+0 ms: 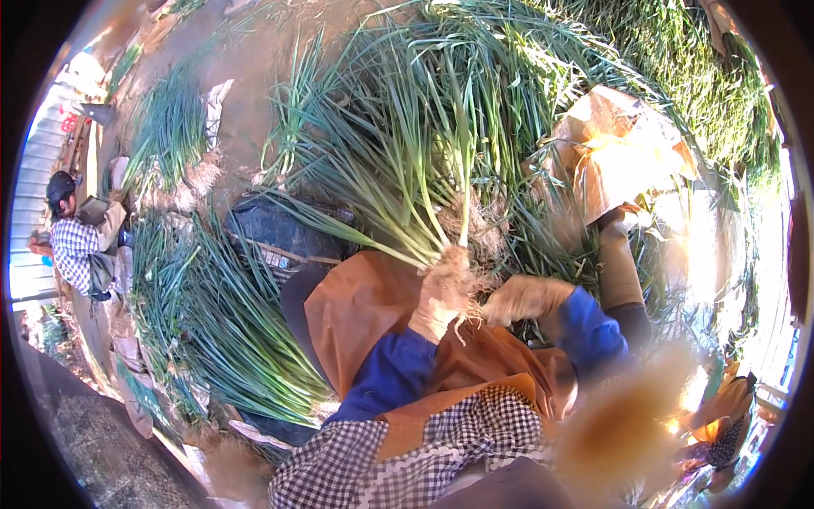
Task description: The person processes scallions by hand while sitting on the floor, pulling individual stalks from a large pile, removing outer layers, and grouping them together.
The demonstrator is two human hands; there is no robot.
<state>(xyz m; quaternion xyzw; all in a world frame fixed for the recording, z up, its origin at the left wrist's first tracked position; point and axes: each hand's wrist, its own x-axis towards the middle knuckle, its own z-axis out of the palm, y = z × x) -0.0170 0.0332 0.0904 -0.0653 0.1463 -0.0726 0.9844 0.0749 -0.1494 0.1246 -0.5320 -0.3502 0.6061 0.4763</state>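
Note:
Long green leafy plants [439,216], with pale stems and stringy roots, rise fanned out from my left hand [442,296], which is closed around their root end. My right hand [526,299] is motion-blurred beside the hanging roots, fingers towards them; whether it grips any root cannot be told. Both hands are above the orange-brown apron [362,305] over my lap. Behind the held stems lies a large heap of the same plants [407,108], with a root clump [480,223] showing.
More plants lie in a bundle [254,343] at the left, by a dark plastic sack [286,226]. Another bundle [168,127] is farther off. A person in a checked shirt [73,251] sits at far left. An orange-tan bag [610,159] stands at right; another person [728,432] is partly visible lower right.

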